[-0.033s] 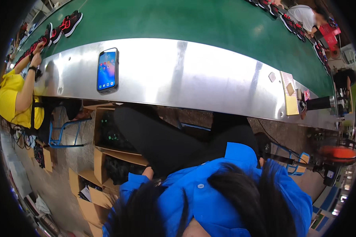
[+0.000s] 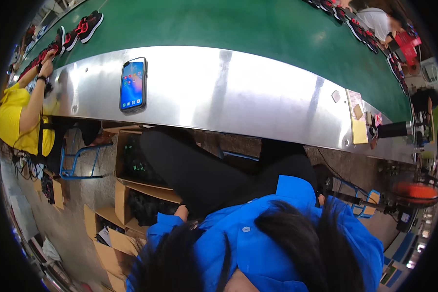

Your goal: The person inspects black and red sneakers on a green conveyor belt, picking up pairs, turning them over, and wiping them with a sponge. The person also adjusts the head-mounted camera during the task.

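Both of my arms hang down in blue sleeves beside my lap. Only a small part of my left hand [image 2: 181, 212] shows, below the sleeve cuff and against my black trousers near the open cartons. Of my right hand [image 2: 321, 200], just a sliver appears at the other hip. The fingers of both are hidden, so whether either holds anything does not show. Ahead of me a smartphone [image 2: 133, 84] with a lit screen and dark case lies on the shiny metal ledge [image 2: 185, 87], out of reach of both hands as they rest.
A green conveyor belt [image 2: 204, 27] runs beyond the ledge, carrying black-and-red sneakers [image 2: 90, 27] along both sides. A yellow-shirted person [image 2: 14, 107] handles shoes at left. Cartons [image 2: 121, 202] stand left of my legs. A yellow pad [image 2: 356, 117] and a fan [image 2: 413, 190] are at right.
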A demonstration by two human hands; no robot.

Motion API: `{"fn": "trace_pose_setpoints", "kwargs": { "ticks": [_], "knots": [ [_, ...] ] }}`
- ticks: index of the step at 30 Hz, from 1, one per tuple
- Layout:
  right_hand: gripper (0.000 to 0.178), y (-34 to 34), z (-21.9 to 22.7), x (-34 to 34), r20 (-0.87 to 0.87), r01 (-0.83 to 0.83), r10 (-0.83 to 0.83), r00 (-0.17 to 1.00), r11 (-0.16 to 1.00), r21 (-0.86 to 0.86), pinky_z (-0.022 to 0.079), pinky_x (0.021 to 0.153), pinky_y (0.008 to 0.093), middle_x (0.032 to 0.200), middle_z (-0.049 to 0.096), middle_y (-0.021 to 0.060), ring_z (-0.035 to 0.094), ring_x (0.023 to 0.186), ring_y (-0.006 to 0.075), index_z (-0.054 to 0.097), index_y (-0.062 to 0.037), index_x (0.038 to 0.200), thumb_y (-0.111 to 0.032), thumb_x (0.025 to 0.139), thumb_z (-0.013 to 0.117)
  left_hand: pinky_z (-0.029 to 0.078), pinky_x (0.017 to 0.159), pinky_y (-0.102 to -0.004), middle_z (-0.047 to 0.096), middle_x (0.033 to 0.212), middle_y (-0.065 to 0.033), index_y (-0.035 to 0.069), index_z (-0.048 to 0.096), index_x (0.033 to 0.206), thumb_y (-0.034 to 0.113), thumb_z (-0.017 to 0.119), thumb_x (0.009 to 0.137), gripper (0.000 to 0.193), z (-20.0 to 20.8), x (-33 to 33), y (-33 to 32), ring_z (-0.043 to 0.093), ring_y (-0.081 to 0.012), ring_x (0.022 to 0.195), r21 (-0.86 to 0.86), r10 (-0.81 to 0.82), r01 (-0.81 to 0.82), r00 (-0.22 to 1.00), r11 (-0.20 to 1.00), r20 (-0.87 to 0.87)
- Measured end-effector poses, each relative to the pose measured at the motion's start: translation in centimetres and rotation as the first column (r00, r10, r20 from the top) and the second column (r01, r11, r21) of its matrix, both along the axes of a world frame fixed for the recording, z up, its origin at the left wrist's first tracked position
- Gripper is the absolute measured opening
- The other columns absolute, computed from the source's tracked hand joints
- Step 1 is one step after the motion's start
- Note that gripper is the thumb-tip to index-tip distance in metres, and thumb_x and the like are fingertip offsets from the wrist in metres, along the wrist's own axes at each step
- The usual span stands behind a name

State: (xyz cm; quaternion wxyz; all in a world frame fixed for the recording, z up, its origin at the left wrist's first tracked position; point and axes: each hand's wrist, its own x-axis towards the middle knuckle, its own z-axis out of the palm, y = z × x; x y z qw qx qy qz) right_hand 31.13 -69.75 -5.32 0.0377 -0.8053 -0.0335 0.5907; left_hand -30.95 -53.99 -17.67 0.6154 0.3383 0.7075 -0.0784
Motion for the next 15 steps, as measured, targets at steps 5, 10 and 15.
{"fn": "trace_pose_setpoints", "kwargs": {
  "ticks": [5,10,15],
  "knots": [
    [0.037,2.7,0.2,2.1,0.008,-0.079,0.079,0.997,0.996,-0.045,0.046,0.092,0.0408,0.108,0.065,0.0128,0.060,0.103,0.0261,0.060,-0.0061,0.116,-0.035,0.099,0.043,0.051,0.063,-0.0368,0.067,0.080,-0.0116,0.005,0.066,0.093,0.023,0.059,0.087,0.021,1.7,0.1,-1.7,0.065,-0.0208,0.072,-0.015,0.059,-0.060,0.998,0.998,-0.005],
    [0.037,9.1,-1.8,2.5,-0.005,-0.178,0.178,0.984,0.982,-0.066,0.046,0.091,0.0413,0.107,0.065,0.0134,0.060,0.102,0.0269,0.060,-0.0063,0.115,-0.035,0.098,0.044,0.051,0.063,-0.0371,0.067,0.080,-0.0118,0.004,0.066,0.092,0.023,0.060,0.087,0.021,2.8,0.6,0.9,0.065,-0.0209,0.072,-0.026,0.087,-0.088,0.996,0.996,-0.012],
    [0.037,20.2,-3.4,0.5,-0.021,-0.347,0.347,0.938,0.938,0.001,0.046,0.091,0.0417,0.106,0.066,0.0140,0.061,0.101,0.0278,0.061,-0.0066,0.114,-0.035,0.098,0.044,0.051,0.063,-0.0373,0.067,0.079,-0.0121,0.004,0.066,0.092,0.023,0.060,0.086,0.021,2.6,1.7,5.3,0.065,-0.0210,0.071,-0.093,0.109,-0.113,0.993,0.989,-0.047]
  ]
}}
